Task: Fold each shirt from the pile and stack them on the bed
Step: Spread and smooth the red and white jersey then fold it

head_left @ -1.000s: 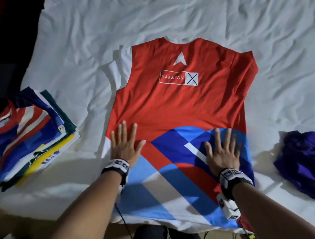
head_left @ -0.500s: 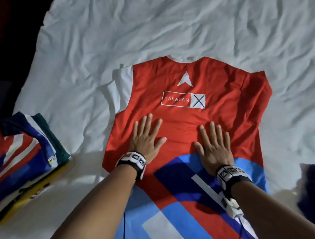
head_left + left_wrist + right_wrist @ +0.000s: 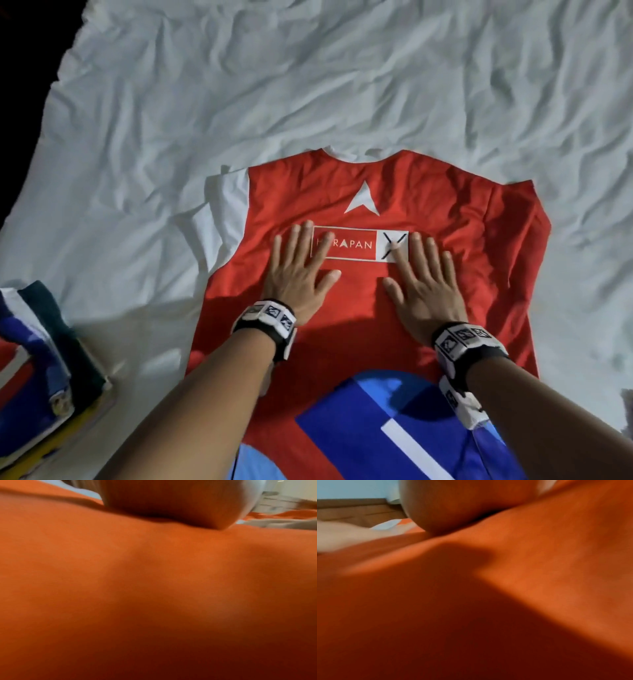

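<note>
The shirt (image 3: 376,308) lies flat on the bed (image 3: 308,85), back side up, collar at the far end beyond the fingertips and hem running out of view under the forearms. Its long axis runs straight away from the person, collar to hem, and both sides look already folded in, so it reads as a long narrow panel. The left hand (image 3: 298,270) and right hand (image 3: 424,281) lie side by side on the red upper back, palms down, fingers straight and spread, pressing the cloth and gripping nothing; their fingertips reach the printed logo (image 3: 359,245). Both wrist views show only blurred red fabric close under the palm.

It looks like thin, light, slick sports jersey: soft, limp, likely to slide on the sheet and slip out of its folds. Best taken by pinching both layers at the hem corners near the wrists, or at the shoulders just past the fingertips, then carried over crosswise. The stack (image 3: 44,370) of folded shirts sits left of the left forearm
</note>
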`<act>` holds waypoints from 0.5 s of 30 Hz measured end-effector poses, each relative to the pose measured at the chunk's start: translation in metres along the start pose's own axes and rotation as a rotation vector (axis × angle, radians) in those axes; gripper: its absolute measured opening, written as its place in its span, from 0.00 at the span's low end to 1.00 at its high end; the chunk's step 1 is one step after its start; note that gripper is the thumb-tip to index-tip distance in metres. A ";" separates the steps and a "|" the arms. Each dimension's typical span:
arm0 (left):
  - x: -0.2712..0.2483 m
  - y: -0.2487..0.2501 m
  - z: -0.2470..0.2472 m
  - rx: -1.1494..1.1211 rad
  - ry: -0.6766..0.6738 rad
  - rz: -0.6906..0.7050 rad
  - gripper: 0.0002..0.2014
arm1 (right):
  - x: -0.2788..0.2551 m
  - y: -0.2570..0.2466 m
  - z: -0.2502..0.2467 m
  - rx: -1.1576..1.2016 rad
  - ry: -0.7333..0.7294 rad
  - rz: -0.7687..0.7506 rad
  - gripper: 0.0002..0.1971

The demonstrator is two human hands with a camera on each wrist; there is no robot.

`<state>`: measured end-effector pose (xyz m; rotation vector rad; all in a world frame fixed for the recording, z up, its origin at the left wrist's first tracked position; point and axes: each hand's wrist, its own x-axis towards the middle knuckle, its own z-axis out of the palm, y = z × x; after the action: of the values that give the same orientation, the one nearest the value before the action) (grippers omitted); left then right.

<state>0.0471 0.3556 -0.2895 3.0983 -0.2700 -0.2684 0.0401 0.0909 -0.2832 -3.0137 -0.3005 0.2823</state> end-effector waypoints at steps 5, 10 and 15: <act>0.020 -0.054 -0.016 -0.077 -0.037 -0.455 0.42 | 0.030 0.031 -0.019 0.157 0.035 0.480 0.39; 0.063 0.008 -0.031 -0.098 0.050 0.087 0.37 | 0.067 -0.015 -0.024 0.037 0.030 -0.130 0.35; 0.087 -0.002 -0.015 -0.080 -0.065 -0.031 0.36 | 0.094 0.004 -0.017 0.027 -0.056 -0.035 0.35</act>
<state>0.1339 0.3422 -0.2895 3.0204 -0.2073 -0.3720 0.1349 0.1049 -0.2833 -2.9745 -0.3504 0.3653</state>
